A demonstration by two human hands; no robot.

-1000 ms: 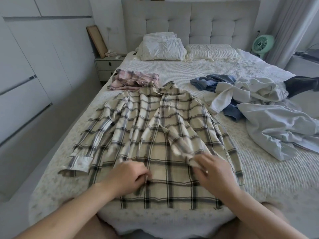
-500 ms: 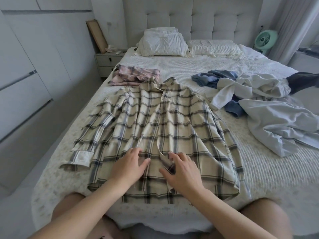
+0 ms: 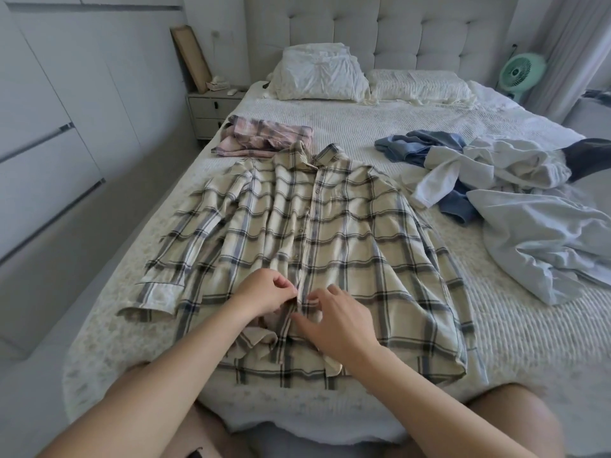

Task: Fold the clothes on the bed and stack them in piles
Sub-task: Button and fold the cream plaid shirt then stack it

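Observation:
A cream plaid shirt [image 3: 347, 233] lies spread front-up on the bed [image 3: 330, 127], collar toward the headboard, its left sleeve stretched out toward the bed's left edge. My left hand [image 3: 264, 294] and my right hand [image 3: 334, 322] meet at the button placket near the hem, fingers pinching the fabric edges. A folded pink plaid garment [image 3: 264, 137] rests beyond the collar at the left. To the right lies a loose heap: a blue garment [image 3: 420, 147], a white one [image 3: 489, 166] and a pale grey one [image 3: 542, 239].
Two pillows [image 3: 317, 74] sit against the tufted headboard. A nightstand [image 3: 211, 107] stands left of the bed, with wardrobe doors along the left wall. A green fan [image 3: 520, 72] is at the far right. My knees press against the bed's near edge.
Both hands have moved from the lower shirt panels to the centre placket and now pinch it. The right front panel, earlier flipped open, now lies closed and flat.

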